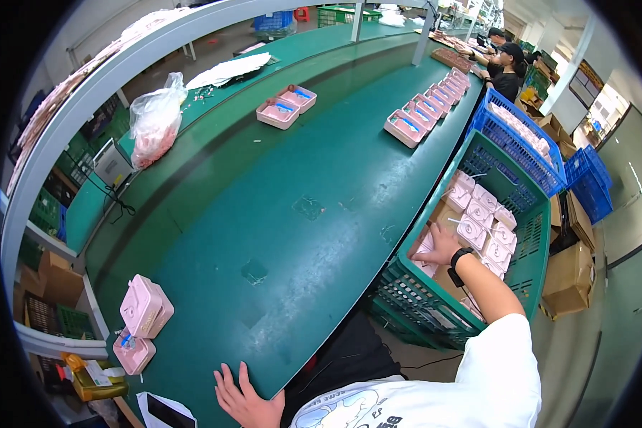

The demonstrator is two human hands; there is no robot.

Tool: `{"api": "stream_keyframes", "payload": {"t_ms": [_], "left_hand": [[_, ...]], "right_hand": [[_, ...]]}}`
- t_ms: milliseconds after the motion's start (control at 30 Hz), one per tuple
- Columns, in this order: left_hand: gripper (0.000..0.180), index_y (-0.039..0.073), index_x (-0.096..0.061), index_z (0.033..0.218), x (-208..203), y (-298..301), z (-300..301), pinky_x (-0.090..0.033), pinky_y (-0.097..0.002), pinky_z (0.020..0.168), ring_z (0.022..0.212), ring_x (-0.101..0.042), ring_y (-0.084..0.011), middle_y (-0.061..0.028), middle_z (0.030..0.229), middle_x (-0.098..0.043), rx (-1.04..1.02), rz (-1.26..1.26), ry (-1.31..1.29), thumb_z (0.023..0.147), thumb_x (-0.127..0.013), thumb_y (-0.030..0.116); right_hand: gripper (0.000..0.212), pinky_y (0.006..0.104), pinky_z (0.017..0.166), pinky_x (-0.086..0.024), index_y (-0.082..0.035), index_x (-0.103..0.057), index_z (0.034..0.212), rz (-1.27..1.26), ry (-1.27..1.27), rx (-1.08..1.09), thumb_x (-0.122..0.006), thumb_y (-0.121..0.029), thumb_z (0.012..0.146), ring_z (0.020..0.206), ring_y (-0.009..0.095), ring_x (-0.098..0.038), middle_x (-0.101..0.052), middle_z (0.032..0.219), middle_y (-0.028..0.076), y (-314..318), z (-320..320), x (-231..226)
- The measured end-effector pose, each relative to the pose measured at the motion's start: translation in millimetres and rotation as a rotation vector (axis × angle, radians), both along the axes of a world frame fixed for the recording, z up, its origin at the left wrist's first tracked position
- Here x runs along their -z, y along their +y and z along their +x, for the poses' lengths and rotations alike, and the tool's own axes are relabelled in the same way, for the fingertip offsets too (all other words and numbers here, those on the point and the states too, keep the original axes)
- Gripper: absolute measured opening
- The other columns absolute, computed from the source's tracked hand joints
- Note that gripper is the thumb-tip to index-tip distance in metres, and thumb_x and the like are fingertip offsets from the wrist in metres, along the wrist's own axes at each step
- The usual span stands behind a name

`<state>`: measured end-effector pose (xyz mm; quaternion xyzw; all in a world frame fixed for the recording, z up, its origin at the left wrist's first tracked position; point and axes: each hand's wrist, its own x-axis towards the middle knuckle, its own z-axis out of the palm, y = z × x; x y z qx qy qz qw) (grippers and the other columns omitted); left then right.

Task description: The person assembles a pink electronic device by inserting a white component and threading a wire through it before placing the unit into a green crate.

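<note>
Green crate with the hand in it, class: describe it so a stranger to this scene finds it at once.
Find the long green worktable and follow its right edge to the crates. The perforated green crate is nearest the person and holds pink cases. Its green walls and the right hand reaching inside distinguish it from the blue crate beyond.

passage: over belt [285, 178] | blocking: crate wall [424, 301], far box row [428, 107], left box stack [143, 307]
</note>
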<state>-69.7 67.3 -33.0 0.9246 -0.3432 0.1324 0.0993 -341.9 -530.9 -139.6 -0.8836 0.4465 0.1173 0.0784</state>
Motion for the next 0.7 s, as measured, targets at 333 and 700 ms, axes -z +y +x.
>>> {"api": "stream_keyframes", "payload": {"t_ms": [333, 700], "left_hand": [[0.082, 0.017, -0.071, 0.158, 3, -4, 1, -0.049, -0.0648, 0.126, 0.153, -0.063, -0.0508, -0.0227, 0.165, -0.067, 0.044, -0.004, -0.038, 0.091, -0.089, 0.060], [0.078, 0.019, -0.072, 0.157, 2, -5, -2, -0.050, -0.0614, 0.127, 0.154, -0.064, -0.0483, -0.0206, 0.163, -0.069, 0.016, 0.010, -0.103, 0.091, -0.089, 0.057]], "right_hand": [[0.121, 0.0564, 0.130, -0.049, -0.007, -0.040, 0.182, 0.068, -0.267, 0.205, -0.073, -0.086, 0.097, 0.156, 0.056, -0.054, -0.055, 0.166, 0.039, -20, -25, 38], [0.116, 0.0581, 0.130, -0.048, -0.014, -0.041, 0.183, -0.012, -0.162, 0.274, -0.082, -0.078, 0.095, 0.156, 0.055, -0.056, -0.055, 0.168, 0.038, -5, -39, 19]]}}
